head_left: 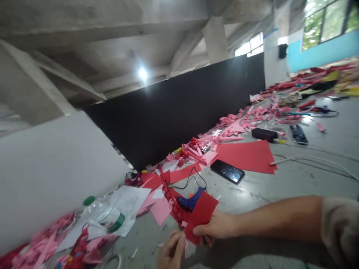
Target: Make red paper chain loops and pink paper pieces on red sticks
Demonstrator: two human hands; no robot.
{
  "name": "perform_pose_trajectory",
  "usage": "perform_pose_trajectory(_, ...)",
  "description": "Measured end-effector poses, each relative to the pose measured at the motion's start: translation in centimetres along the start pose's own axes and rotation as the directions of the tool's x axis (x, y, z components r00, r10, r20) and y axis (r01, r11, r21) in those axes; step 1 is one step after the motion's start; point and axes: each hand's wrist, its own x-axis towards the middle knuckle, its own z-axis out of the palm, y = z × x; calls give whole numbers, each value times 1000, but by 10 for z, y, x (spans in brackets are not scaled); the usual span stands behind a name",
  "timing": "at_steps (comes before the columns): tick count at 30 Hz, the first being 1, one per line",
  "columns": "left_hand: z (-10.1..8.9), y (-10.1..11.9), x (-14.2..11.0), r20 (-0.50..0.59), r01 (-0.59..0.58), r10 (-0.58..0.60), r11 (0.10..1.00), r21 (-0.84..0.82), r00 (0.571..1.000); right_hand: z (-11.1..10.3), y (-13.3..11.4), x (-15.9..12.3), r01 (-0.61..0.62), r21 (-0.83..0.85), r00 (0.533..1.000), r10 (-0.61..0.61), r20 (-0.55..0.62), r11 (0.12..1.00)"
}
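My right hand (220,225) is closed around a rectangular piece of red paper (202,211), with the thumb on its front face. Close to the paper's lower left edge, my left hand (171,249) has its thumb and fingers pinched together. A bit of pink shows by its fingertips, but I cannot make out what they hold. Just behind the red paper lies a blue glue gun (187,202) with a black cord, partly hidden by the paper. Crumpled red pieces (179,213) lie under and beside it.
A phone (227,171) lies beside a large red sheet (245,156). To the left, a clear bottle with a green cap (103,215) rests on white paper. Pink and red scraps line the black partition (179,116). A black adapter (264,134) and white cable (316,158) are at right.
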Motion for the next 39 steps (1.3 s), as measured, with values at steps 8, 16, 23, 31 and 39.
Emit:
perform_pose_trajectory(8,17,13,-6,-135,2,-27,983,-185,991,-3,10,1,-86,-160,996,85,-14,983)
perform_pose_trajectory(16,17,22,-7,-148,0,-36,972,-236,988,-7,15,1,-124,-211,992,120,-31,970)
perform_pose_trajectory(23,18,21,-8,-155,-28,-14,965,-260,988,-9,13,-2,-144,-217,990,141,-27,965)
perform_pose_trajectory(31,15,18,-11,-139,-51,21,976,-213,990,-8,8,-4,-130,-155,991,129,-16,979)
perform_pose_trajectory(39,18,6,-13,-163,-46,-1,957,-286,987,-6,6,-5,-93,-96,995,94,11,991)
